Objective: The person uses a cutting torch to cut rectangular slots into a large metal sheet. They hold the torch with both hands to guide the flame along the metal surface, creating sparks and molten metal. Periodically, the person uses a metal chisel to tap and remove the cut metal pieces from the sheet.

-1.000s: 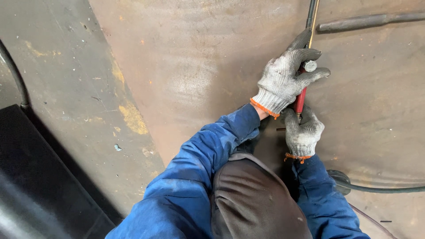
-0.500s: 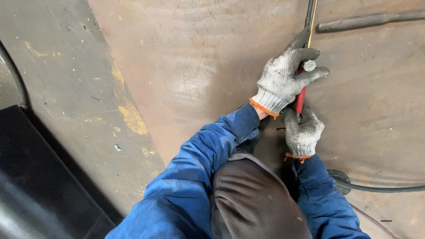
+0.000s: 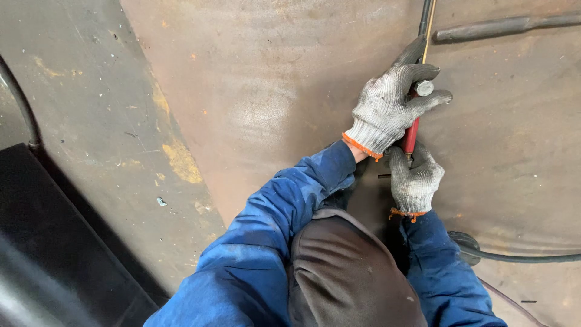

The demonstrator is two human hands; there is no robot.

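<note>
My left hand (image 3: 390, 106), in a grey knit glove with an orange cuff, is wrapped around a red-handled tool (image 3: 411, 136) with a small silver knob at its top. My right hand (image 3: 414, 178), gloved the same way, grips the lower end of that tool just below the left hand. The tool lies against a rusty brown steel plate (image 3: 272, 91). A thin dark rod (image 3: 425, 18) runs up from the tool toward the top edge. My blue sleeves and a dark knee fill the foreground.
A dark metal bar (image 3: 502, 27) lies on the plate at the top right. A black hose (image 3: 520, 257) curves in from the right near my right sleeve. A grey stained floor (image 3: 91, 121) is on the left, with a black edge (image 3: 54, 242) at the lower left.
</note>
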